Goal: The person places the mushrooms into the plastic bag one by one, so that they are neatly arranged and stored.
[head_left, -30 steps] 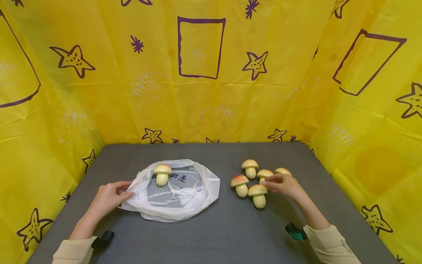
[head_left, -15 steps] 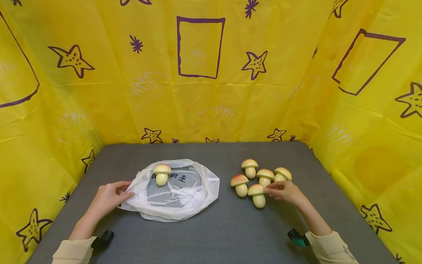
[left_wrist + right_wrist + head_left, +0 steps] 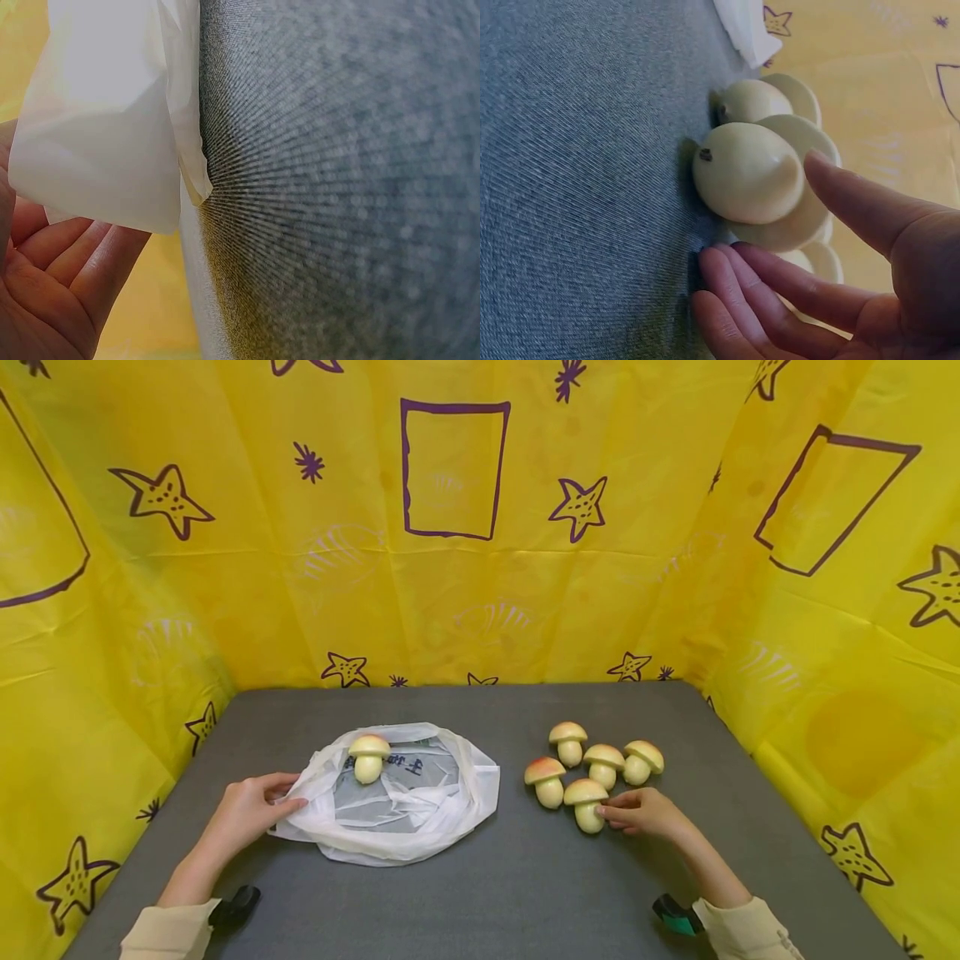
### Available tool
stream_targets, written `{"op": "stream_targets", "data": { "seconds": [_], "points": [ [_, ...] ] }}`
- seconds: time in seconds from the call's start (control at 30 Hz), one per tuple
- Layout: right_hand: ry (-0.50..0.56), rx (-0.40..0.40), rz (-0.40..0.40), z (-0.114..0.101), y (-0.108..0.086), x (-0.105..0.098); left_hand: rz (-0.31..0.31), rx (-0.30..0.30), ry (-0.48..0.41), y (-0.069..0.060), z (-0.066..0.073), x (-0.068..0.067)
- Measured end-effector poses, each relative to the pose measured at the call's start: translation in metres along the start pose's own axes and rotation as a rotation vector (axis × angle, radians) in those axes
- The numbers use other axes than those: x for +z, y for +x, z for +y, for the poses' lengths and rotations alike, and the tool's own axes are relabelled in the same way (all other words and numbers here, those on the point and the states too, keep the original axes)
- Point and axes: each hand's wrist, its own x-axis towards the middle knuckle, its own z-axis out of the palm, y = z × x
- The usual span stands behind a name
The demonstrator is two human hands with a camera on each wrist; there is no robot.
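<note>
A white plastic bag (image 3: 450, 839) lies spread on the table with its mouth facing up. My left hand (image 3: 251, 810) pinches the bag's left rim; in the left wrist view the fingers lie behind the plastic. Inside the bag, near its far left side, sits one toy mushroom (image 3: 368, 758) with a pale stem and orange-tinted cap. My right hand (image 3: 651, 814) is at the nearest mushroom (image 3: 587, 806) of a group on the right. In the right wrist view its thumb is by that mushroom's cap, the fingers (image 3: 780, 311) reaching below, spread apart from the thumb.
Several more mushrooms, among them a far one (image 3: 568, 743), a left one (image 3: 545, 782) and a right one (image 3: 643, 762), lie close around the nearest. The grey table (image 3: 465, 910) is enclosed by yellow patterned cloth (image 3: 480, 610) at the back and sides.
My right hand has moved from over the rear mushrooms toward me, down to the nearest mushroom's stem, uncovering the right one. The left hand and the bag have stayed put.
</note>
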Motion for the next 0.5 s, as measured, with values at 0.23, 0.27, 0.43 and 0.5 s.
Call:
{"op": "stream_targets", "data": {
  "seconds": [0.23, 0.27, 0.43, 0.5],
  "points": [
    [0.015, 0.006, -0.009, 0.0029, 0.0039, 0.0047, 0.005, 0.002, 0.006, -0.0003, 0.0009, -0.0002],
    [0.014, 0.003, -0.013, 0.0029, 0.0043, 0.0051, 0.004, 0.001, 0.007, -0.0003, 0.0009, -0.0001],
    [0.012, -0.006, -0.020, 0.0021, 0.0057, 0.0073, -0.001, -0.004, 0.006, -0.0004, 0.0016, -0.0002],
    [0.004, -0.010, -0.018, 0.0019, 0.0068, 0.0085, -0.002, -0.007, 0.005, -0.0007, 0.0022, -0.0004]
  ]
}}
